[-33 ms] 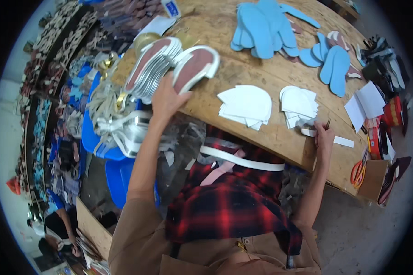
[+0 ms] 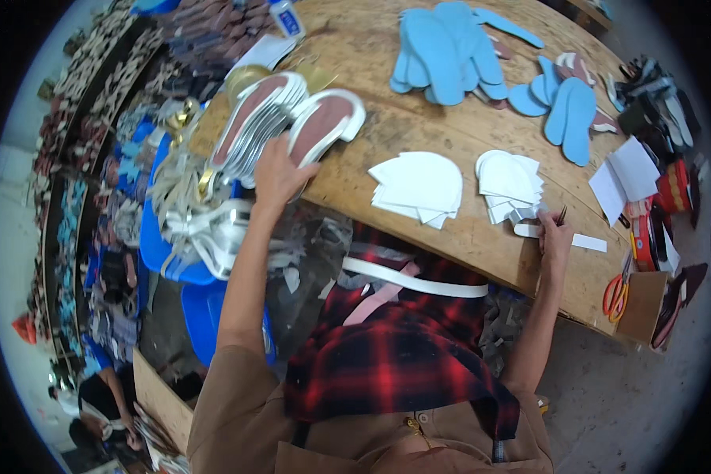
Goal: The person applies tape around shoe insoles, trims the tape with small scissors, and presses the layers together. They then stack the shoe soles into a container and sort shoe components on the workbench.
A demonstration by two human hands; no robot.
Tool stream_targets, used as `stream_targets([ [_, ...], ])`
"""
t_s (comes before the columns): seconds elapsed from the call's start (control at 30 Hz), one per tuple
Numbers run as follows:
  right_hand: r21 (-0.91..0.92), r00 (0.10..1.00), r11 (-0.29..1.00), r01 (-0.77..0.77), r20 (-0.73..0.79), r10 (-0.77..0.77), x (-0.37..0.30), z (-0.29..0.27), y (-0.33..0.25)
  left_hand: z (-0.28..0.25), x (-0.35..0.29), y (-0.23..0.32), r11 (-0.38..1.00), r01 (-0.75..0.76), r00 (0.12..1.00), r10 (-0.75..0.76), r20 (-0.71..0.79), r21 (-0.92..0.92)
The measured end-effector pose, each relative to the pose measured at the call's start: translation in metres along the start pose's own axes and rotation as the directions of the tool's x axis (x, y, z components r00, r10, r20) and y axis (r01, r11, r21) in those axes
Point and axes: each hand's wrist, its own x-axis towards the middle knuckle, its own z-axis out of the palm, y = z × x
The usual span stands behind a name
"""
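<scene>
by right hand [image 2: 555, 235], silver strip [image 2: 528, 214] less blurred

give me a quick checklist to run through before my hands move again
1. Left hand at the maroon-and-white insole: ok
2. Left hand's grip firm: cannot tell, the fingers are partly hidden
3. Right hand holding the dark pointed tool: ok
4. Left white stack squared up: not ok, its edges are fanned out
5. Orange-handled scissors apart from both hands: ok
</scene>
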Motion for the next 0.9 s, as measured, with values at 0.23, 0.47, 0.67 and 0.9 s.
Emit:
stream_targets([
  [0.23,0.469,0.891,0.869,0.156,-0.447,0.081,-0.079,-0.078,-0.047,0.017,0.046,0.044,0.982,-0.048,0.996,0.033,-0.085,-0.182],
  [0.47,0.189,0.833,0.946,0.263,-0.540,-0.123,-0.142,-0.076,-0.132,0.129,0.252,0.133,0.712,0.220,0.973,-0.207,0.100,-0.666],
  [0.67,0.061,0.939,0.992,0.108,-0.334,-0.082,-0.166,-0.095,-0.076,0.140,0.255,0.190,0.849,-0.065,0.988,-0.019,-0.153,-0.524],
  [0.9,0.116,0.978,0.975,0.187,-0.114,-0.174,-0.148,-0.036,-0.113,0.058,0.180,0.231,-0.578,0.335,0.940,0.153,0.304,-0.744],
])
